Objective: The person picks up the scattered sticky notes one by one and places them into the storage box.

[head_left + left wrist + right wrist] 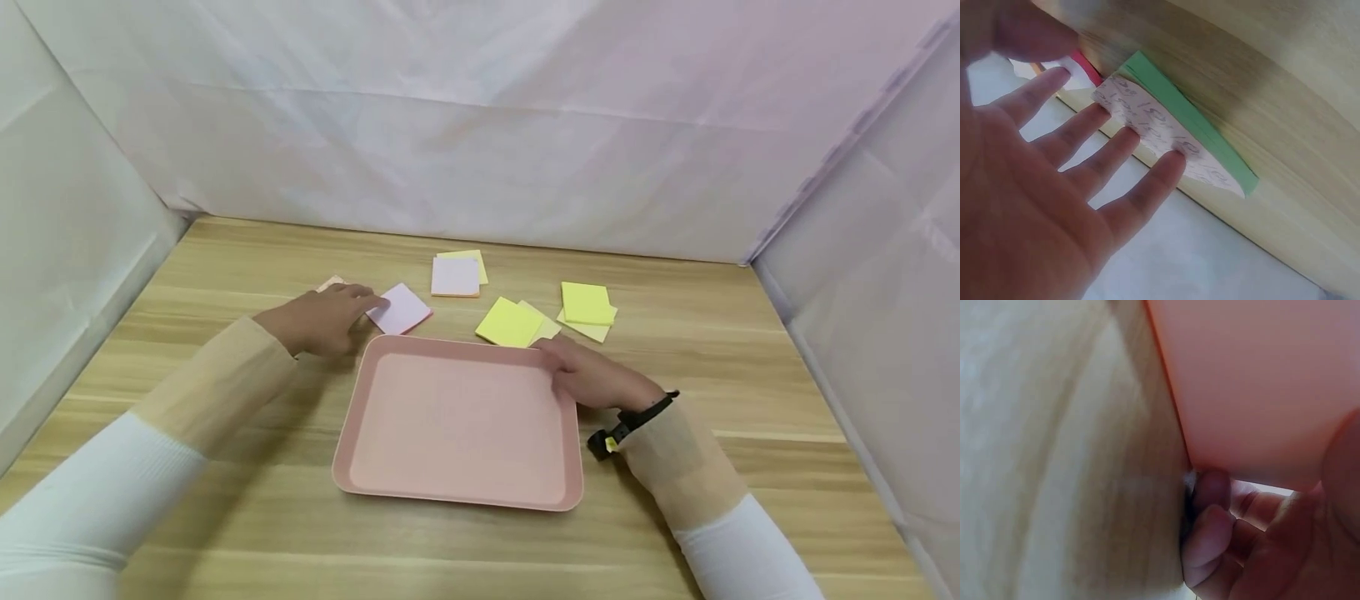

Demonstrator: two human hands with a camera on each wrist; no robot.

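A pink tray (457, 417) lies in the middle of the wooden table. My right hand (581, 375) grips its far right corner, the fingers (1207, 531) curled under the rim (1254, 381) and the thumb on top. My left hand (330, 315) reaches past the tray's far left corner. Its straight fingers (1147, 181) touch a pale pink sticky-note pad (401, 308). In the left wrist view that pad (1166, 128) shows a patterned white sheet over green edges. A peach note (330, 283) peeks out behind the left hand.
Beyond the tray lie a lavender pad on a yellow one (455, 276), a yellow pad (510, 322) and another yellow stack (587, 305). White sheeting walls in the table on the left, back and right. A black wrist strap (630, 421) sits on my right wrist.
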